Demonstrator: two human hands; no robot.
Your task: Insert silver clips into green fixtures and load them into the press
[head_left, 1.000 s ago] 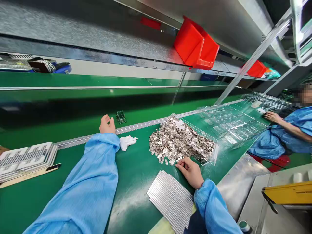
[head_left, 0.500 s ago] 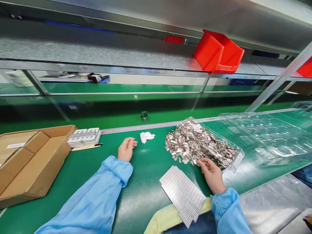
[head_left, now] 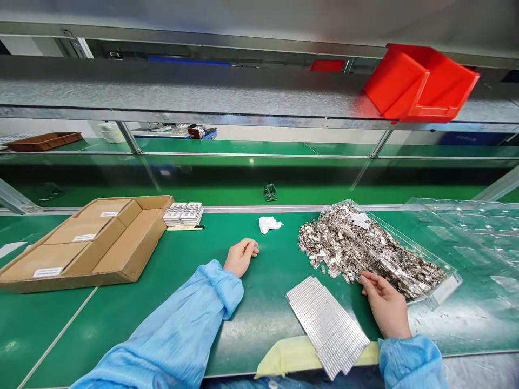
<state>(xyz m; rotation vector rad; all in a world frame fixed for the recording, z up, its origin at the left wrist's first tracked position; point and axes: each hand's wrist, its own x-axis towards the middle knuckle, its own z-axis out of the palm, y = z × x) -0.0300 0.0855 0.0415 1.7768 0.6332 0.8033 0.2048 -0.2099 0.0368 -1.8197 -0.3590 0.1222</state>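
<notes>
My right hand is at the near edge of a pile of small silvery metal pieces. Its thumb and forefinger pinch one small metal piece. The pile spills out of a clear plastic tray that lies tilted on the green bench. My left hand hovers or rests over the bench, fingers curled together; a tiny bit shows at the fingertips, too small to name. Between the hands and nearer me lie overlapping ridged silver plates, partly over a yellow cloth. A crumpled white tissue lies beyond my left hand.
At left stands a cardboard tray holding brown boxes, beside a stack of white cards. Clear blister trays lie at right. A small green circuit board sits farther back. A red bin is on the metal shelf above.
My view has swung left, so the bench things appear farther right. The left hand's fingers look more closed than before. My right hand stays at the pile's edge, still pinching.
</notes>
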